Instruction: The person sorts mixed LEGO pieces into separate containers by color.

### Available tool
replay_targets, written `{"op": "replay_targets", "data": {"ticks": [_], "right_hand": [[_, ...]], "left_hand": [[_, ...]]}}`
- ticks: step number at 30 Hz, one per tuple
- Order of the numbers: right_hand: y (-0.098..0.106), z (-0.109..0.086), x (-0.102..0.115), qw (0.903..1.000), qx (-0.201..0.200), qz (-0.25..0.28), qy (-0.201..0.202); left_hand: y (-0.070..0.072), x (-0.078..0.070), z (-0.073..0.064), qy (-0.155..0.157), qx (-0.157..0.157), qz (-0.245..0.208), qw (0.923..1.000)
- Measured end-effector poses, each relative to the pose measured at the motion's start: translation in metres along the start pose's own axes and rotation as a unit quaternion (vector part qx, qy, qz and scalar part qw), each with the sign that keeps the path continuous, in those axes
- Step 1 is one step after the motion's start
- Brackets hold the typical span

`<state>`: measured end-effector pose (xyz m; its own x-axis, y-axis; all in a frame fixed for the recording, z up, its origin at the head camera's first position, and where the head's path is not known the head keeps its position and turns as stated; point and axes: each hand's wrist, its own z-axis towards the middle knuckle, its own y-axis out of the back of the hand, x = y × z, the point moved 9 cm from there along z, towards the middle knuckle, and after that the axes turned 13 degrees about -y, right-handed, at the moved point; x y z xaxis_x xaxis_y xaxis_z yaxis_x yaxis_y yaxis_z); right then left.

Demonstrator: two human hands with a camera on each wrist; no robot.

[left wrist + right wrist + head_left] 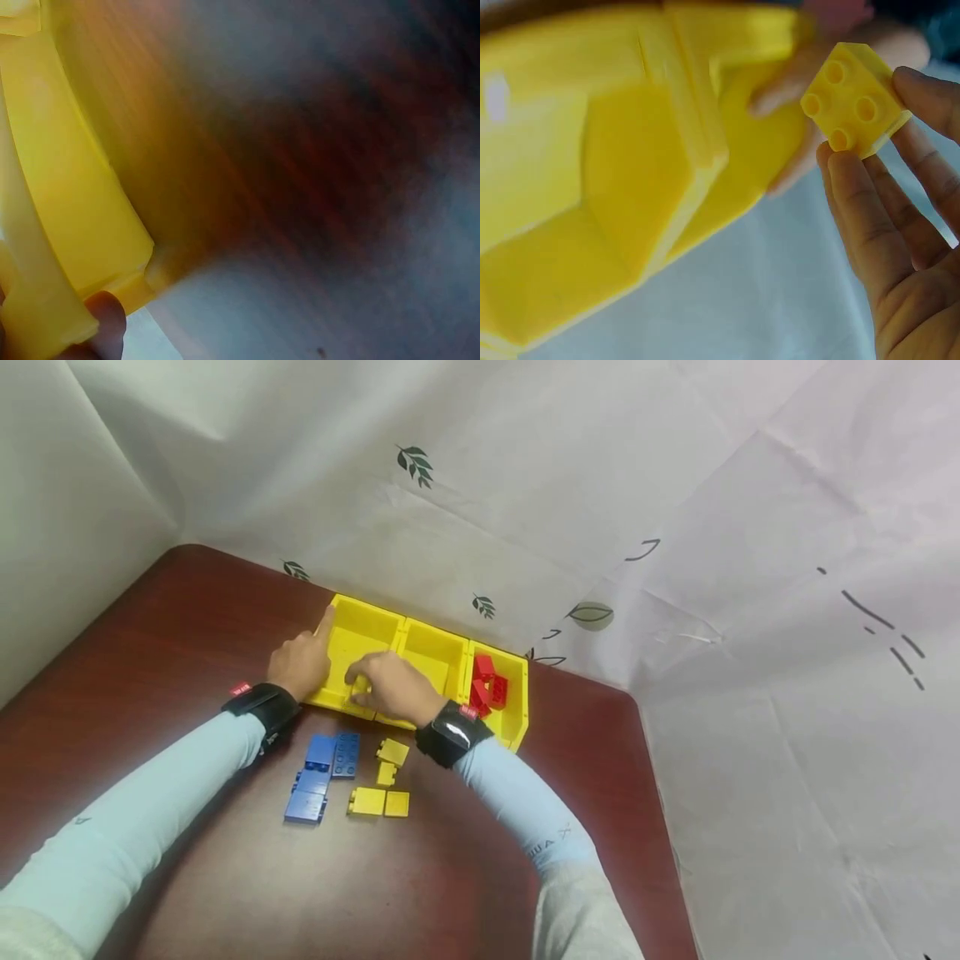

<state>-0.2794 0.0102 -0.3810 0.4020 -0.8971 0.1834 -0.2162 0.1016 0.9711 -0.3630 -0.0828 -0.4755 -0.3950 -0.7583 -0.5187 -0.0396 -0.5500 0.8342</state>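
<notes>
A row of yellow bins stands at the back of the table. My left hand grips the side wall of the leftmost bin, with a fingertip at its rim in the left wrist view. Over that same bin, my right hand holds a small yellow building brick between thumb and fingertips. Its four-sided top with round studs shows in the right wrist view. On the table in front of the bins lie several yellow bricks and, left of them, several blue bricks.
Several red bricks lie in the rightmost bin. The dark red-brown table ends at a pale leaf-printed sheet behind the bins. Both forearms reach over the table on either side of the loose bricks.
</notes>
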Motion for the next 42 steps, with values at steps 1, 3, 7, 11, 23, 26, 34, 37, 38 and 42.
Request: {"op": "replay_targets", "data": {"ticks": [1, 3, 7, 11, 23, 26, 34, 37, 38, 42], "right_hand": [[0.004, 0.007, -0.002, 1.0000, 0.000, 0.003, -0.007], [0.011, 0.023, -0.007, 0.9997, 0.001, 0.004, -0.025], [0.017, 0.050, -0.017, 0.9980, -0.003, 0.009, -0.062], [0.014, 0.072, -0.028, 0.9940, 0.007, 0.016, -0.108], [-0.027, 0.106, -0.057, 0.9760, 0.037, -0.073, -0.202], [-0.035, 0.108, -0.056, 0.9741, 0.032, -0.110, -0.195], [-0.049, 0.107, -0.057, 0.9679, 0.038, -0.134, -0.209], [-0.050, 0.106, -0.056, 0.9678, 0.035, -0.133, -0.210], [-0.050, 0.106, -0.055, 0.9681, 0.034, -0.133, -0.209], [-0.050, 0.106, -0.054, 0.9685, 0.034, -0.129, -0.211]], "left_hand": [[0.000, 0.000, 0.000, -0.001, -0.001, 0.000, 1.0000], [0.000, 0.001, 0.000, -0.002, 0.000, 0.002, 1.0000], [0.000, -0.002, -0.003, -0.002, 0.002, 0.008, 1.0000], [0.001, -0.004, -0.004, -0.005, 0.004, 0.013, 0.9999], [-0.009, -0.015, 0.001, -0.005, -0.006, 0.021, 0.9997], [-0.009, -0.016, 0.001, -0.005, -0.013, 0.026, 0.9996], [-0.008, -0.017, -0.001, -0.010, -0.018, 0.022, 0.9995], [-0.007, -0.018, -0.002, -0.012, -0.022, 0.022, 0.9994], [-0.006, -0.018, -0.002, -0.012, -0.023, 0.022, 0.9994], [-0.005, -0.019, -0.004, -0.013, -0.024, 0.022, 0.9994]]}}
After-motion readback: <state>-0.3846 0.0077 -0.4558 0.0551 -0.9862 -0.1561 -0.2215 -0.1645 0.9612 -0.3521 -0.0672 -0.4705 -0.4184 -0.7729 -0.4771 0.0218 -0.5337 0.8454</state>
